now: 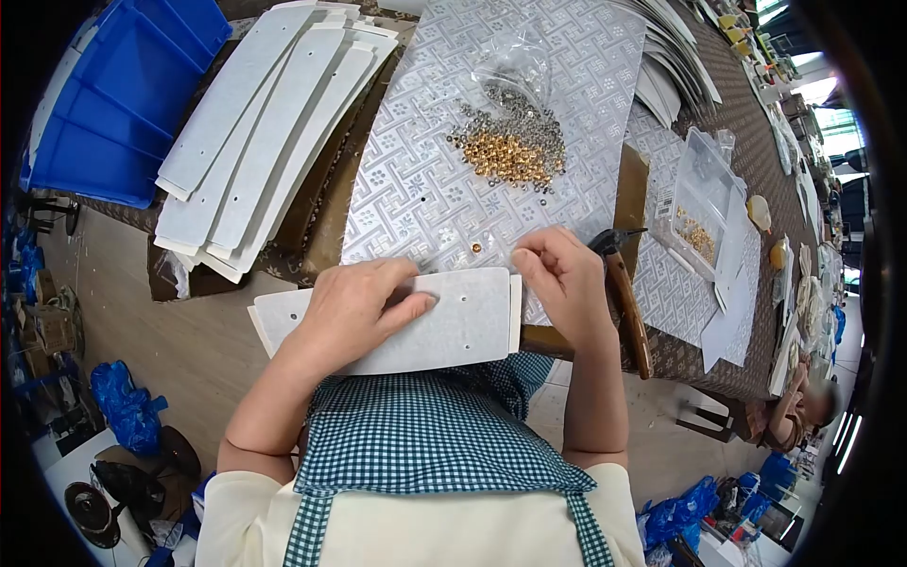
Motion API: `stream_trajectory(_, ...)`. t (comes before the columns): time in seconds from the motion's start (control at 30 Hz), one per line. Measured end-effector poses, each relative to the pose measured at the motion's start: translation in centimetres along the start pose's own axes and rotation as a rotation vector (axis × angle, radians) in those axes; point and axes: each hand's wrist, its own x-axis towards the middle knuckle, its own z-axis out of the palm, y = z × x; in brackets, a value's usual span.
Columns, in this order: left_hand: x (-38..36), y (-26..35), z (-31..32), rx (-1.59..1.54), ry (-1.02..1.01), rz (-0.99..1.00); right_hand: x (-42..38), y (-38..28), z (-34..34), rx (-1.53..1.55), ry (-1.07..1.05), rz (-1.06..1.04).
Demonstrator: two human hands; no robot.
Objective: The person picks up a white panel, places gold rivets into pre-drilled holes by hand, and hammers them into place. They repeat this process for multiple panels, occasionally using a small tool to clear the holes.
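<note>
My left hand [354, 307] lies over a stack of long white panels [430, 345] at the table's near edge, its fingers bent at the far edge and its thumb on top. Small holes mark the top panel. My right hand [564, 283] is beside the right end of the stack, fingers curled and thumb pressed to the fingertips; anything between them is too small to make out. A gold eyelet [475, 248] lies on the patterned sheet [397, 180] between the hands. Farther off is a heap of gold eyelets [510, 161], with silver rings [520, 113] behind it.
White panels [265, 123] pile up at the left, near a blue bin [118, 94]. Right of my right hand rests a wooden-handled hammer [628, 317]. A clear plastic box [694, 213] holds gold pieces. Another person [789, 416] is at the far right.
</note>
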Motion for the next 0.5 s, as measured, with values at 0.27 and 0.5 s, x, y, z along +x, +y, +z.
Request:
stream_trajectory(0.27, 3.4, 0.1, 0.8, 0.039, 0.153, 0.031, -1.8, 1.2, 0.6, -0.14, 0.058, 0.114)
stream_trajectory(0.5, 4.1, -0.1, 0.9, 0.073, 0.136, -0.027, -1.1, 1.3, 1.4, -0.175, 0.123, 0.087)
